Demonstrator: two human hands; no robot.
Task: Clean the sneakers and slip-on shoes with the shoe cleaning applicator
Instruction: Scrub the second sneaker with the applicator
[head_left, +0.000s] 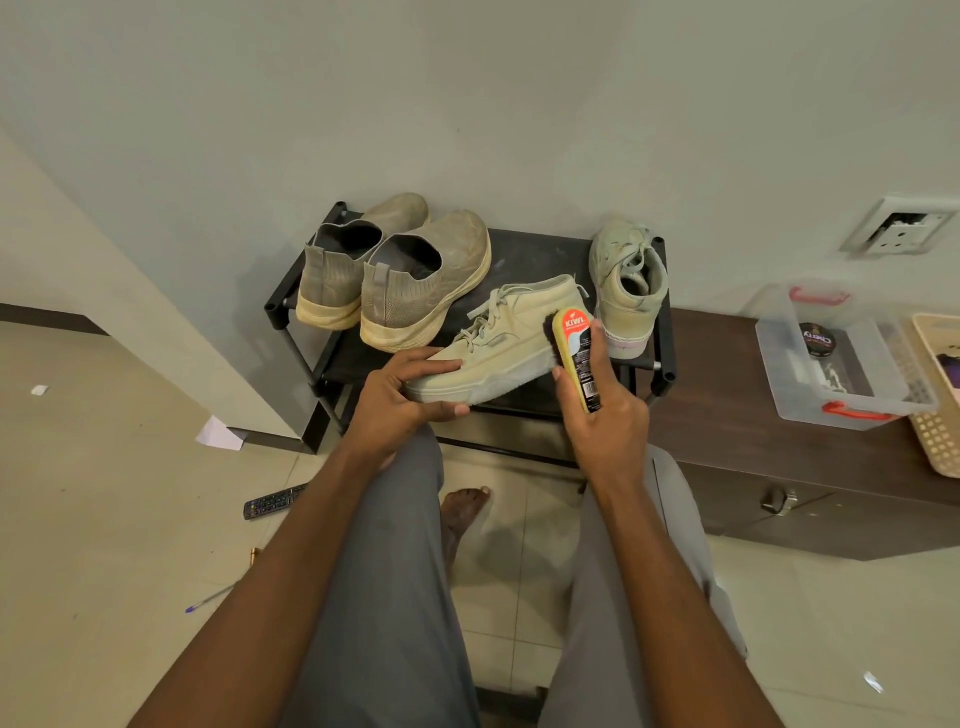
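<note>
My left hand (410, 395) grips the toe of a pale green lace-up sneaker (509, 343) and holds it sideways above the black shoe rack (545, 249). My right hand (602, 410) grips a yellow shoe brush (576, 358) with a red label, its dark bristles against the sneaker's heel side. The matching sneaker (626, 286) stands on the rack at the right, heel toward me. Two beige knit slip-on shoes (395, 275) with yellowed soles sit on the rack's left half.
A dark wooden cabinet (779, 467) stands to the right, bearing a clear plastic box (841, 364) with a polish tin and a cream basket (940, 415). A remote (275, 501), a pen (208, 600) and paper scraps (221, 434) lie on the tiled floor at left. The wall is close behind.
</note>
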